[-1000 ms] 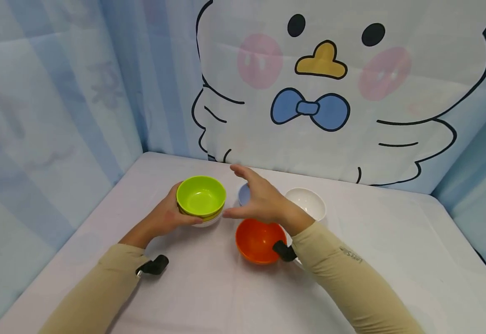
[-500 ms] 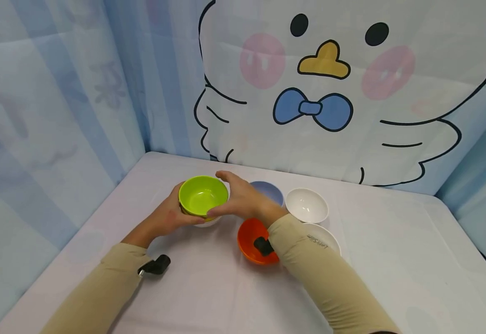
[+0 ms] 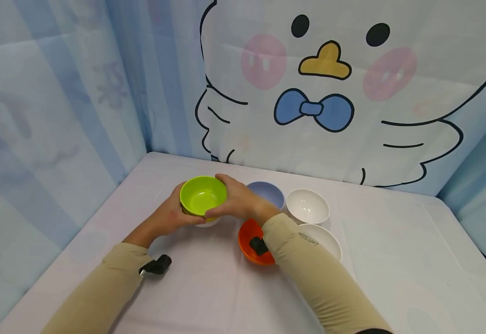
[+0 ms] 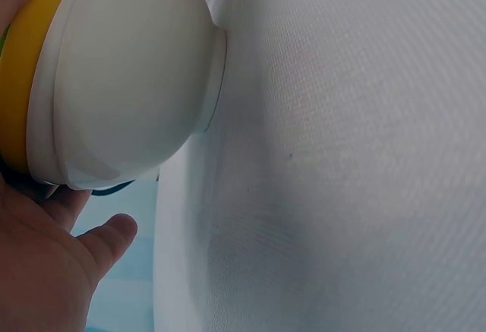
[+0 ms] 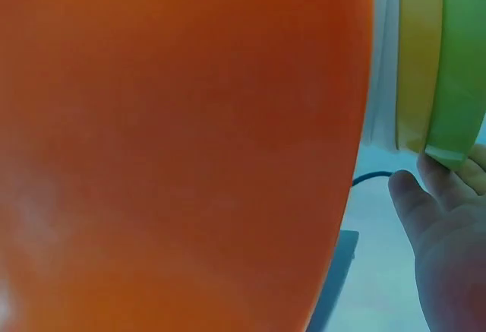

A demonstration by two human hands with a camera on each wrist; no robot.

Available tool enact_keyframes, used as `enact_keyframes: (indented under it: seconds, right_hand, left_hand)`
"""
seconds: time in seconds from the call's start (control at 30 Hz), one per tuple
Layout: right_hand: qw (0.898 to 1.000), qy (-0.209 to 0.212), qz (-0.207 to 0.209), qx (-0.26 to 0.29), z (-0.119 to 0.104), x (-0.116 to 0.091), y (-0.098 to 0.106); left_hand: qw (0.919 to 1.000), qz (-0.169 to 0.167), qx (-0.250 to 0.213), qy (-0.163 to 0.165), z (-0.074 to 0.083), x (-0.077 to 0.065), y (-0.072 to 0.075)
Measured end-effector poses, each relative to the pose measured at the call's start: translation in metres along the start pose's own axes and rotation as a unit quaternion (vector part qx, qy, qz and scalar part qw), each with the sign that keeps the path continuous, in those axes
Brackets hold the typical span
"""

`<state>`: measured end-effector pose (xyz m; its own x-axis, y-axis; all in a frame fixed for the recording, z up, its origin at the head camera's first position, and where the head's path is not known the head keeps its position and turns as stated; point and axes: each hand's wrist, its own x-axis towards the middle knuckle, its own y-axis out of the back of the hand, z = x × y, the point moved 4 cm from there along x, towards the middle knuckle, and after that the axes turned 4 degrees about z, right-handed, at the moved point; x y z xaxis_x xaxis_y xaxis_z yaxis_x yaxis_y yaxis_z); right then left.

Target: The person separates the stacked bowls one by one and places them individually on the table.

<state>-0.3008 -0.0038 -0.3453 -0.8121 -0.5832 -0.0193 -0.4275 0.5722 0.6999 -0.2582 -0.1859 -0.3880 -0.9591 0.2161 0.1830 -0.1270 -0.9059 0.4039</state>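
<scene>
A lime green bowl (image 3: 202, 197) tops a nested stack. Under it, in the left wrist view, come a yellow bowl (image 4: 21, 81) and white bowl ware (image 4: 129, 74) with a foot ring near the cloth. Whether the ring touches the cloth I cannot tell. My left hand (image 3: 165, 215) holds the stack from the left, thumb along the near side. From the right, my right hand (image 3: 240, 198) grips the green bowl, thumb in front and fingers at the far rim. In the right wrist view, its fingertips meet the green bowl's edge.
An orange bowl (image 3: 249, 253) lies below my right wrist, partly covered by the black wrist camera. Behind are a blue bowl (image 3: 265, 192) and a white bowl (image 3: 307, 206). Another white dish (image 3: 324, 239) is partly hidden by the right sleeve. Printed curtains rise behind the white-covered table (image 3: 184, 297).
My right hand has moved left from above the blue bowl to the green bowl and taken hold of it. My left hand keeps its hold on the stack.
</scene>
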Motion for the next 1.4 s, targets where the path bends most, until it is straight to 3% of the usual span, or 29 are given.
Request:
enact_keyframes:
  seconds: [0.47, 1.13, 1.4]
  right_hand:
    - [1.000, 0.017, 0.015, -0.010, -0.001, 0.002, -0.004]
    - [0.997, 0.046, 0.053, -0.036, -0.003, -0.001, -0.006]
    - [0.995, 0.041, 0.088, -0.018, -0.005, -0.006, 0.008]
  left_hand:
    - [0.9997, 0.006, 0.021, 0.012, 0.001, 0.000, 0.000]
    - [1.0000, 0.006, 0.003, 0.004, -0.001, 0.000, -0.001]
    - [0.9984, 0.013, 0.033, 0.043, -0.002, -0.003, 0.000]
